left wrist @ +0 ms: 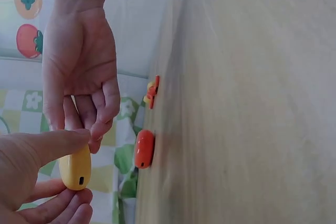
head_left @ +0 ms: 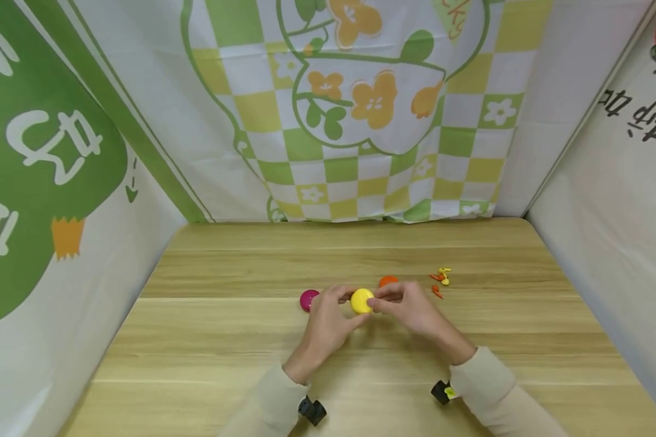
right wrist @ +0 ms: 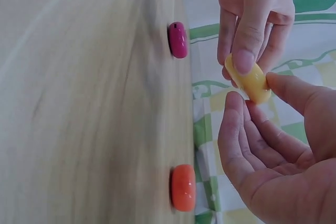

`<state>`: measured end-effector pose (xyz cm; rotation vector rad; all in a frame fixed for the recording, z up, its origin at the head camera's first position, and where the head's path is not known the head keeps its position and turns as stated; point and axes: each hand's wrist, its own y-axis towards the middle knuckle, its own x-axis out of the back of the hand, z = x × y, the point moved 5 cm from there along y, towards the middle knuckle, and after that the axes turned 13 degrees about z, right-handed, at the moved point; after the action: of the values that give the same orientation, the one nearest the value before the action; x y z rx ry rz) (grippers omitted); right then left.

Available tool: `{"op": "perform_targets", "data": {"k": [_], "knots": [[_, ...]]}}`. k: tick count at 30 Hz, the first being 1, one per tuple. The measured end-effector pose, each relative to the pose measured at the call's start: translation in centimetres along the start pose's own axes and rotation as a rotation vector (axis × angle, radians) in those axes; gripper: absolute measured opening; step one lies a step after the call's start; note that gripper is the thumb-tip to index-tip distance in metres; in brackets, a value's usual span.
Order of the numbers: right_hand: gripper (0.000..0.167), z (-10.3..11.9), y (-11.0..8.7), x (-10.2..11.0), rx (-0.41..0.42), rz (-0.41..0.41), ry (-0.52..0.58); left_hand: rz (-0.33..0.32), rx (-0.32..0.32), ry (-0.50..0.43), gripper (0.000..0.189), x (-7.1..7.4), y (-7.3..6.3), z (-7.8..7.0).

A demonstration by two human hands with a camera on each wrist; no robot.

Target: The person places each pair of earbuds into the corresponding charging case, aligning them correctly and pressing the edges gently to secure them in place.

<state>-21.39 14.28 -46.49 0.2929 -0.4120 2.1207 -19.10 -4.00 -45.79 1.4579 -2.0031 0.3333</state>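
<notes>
Head view gives us, nearest of all, pale sleeves point(head_left: 483, 373) with small black devices point(head_left: 313, 411) at the wrists, presumably mounted there so that they face each hand's work. Beyond the cuffs, we see the left hand point(head_left: 326, 318) and the right hand point(head_left: 412, 308) meeting over the wooden table point(head_left: 208, 352), both gripping one thing, the yellow case point(head_left: 362, 301). The left hand pinches it from its side, thumb on the nearer side and fingers behind. The right hand has thumb and fingertips at the opposite edge. We judge that the smooth, rounded shell calls for this two-sided hold, since one hand alone might let it slip or turn. In the left wrist view the case is raised off the tabletop, which likely leaves room for fingers beneath, and a small dark slot on its shell faces us.

Just past the left fingers lies a magenta case point(head_left: 308, 299), partly hidden by that hand. A little farther, behind the right hand, sits an orange case point(head_left: 388, 280); both rest on the wood, perhaps set aside within easy reach. Off to the right lie small orange and yellow earbuds point(head_left: 437, 292), loosely grouped, probably so the light pieces stay together. Farthest, a checked curtain point(head_left: 339, 173) hangs behind the table.
</notes>
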Motion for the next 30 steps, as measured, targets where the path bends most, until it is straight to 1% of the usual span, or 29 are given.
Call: {"op": "perform_targets", "data": {"k": [4, 7, 9, 12, 15, 17, 18, 20, 22, 25, 30], "knots": [[0.034, -0.5, -0.1, -0.1, -0.018, 0.018, 0.032, 0.001, 0.002, -0.001, 0.045, -0.4, -0.4, 0.1], [0.034, -0.7, -0.2, 0.3, -0.015, 0.036, 0.018, 0.028, -0.013, -0.053, 0.045, -0.4, -0.5, 0.3], [0.034, -0.5, -0.4, 0.6, 0.008, 0.060, -0.006, 0.063, -0.022, -0.125, 0.045, -0.4, -0.6, 0.4], [0.030, -0.2, -0.6, 1.1, 0.071, 0.116, -0.039, 0.143, -0.015, -0.267, 0.042, -0.5, -0.7, 0.9], [0.026, 0.2, -0.8, 1.5, 0.124, 0.177, -0.056, 0.244, 0.024, -0.439, 0.039, -0.8, -0.7, 1.5], [0.025, 0.6, -1.0, 1.7, 0.143, 0.207, -0.062, 0.306, 0.054, -0.538, 0.037, -1.2, -0.6, 1.9], [0.025, 0.7, -1.1, 1.9, 0.149, 0.217, -0.063, 0.333, 0.063, -0.581, 0.036, -1.3, -0.6, 2.0], [0.024, 1.0, -1.3, 2.1, 0.156, 0.233, -0.067, 0.379, 0.086, -0.640, 0.035, -1.7, -0.7, 2.2], [0.024, 1.3, -1.4, 2.2, 0.167, 0.249, -0.072, 0.409, 0.107, -0.679, 0.035, -1.9, -0.8, 2.4], [0.023, 1.5, -1.5, 2.2, 0.183, 0.269, -0.076, 0.432, 0.136, -0.716, 0.035, -2.3, -0.9, 2.6], [0.023, 1.6, -1.7, 2.3, 0.184, 0.265, -0.075, 0.426, 0.140, -0.748, 0.034, -2.8, -0.8, 2.7]]}}
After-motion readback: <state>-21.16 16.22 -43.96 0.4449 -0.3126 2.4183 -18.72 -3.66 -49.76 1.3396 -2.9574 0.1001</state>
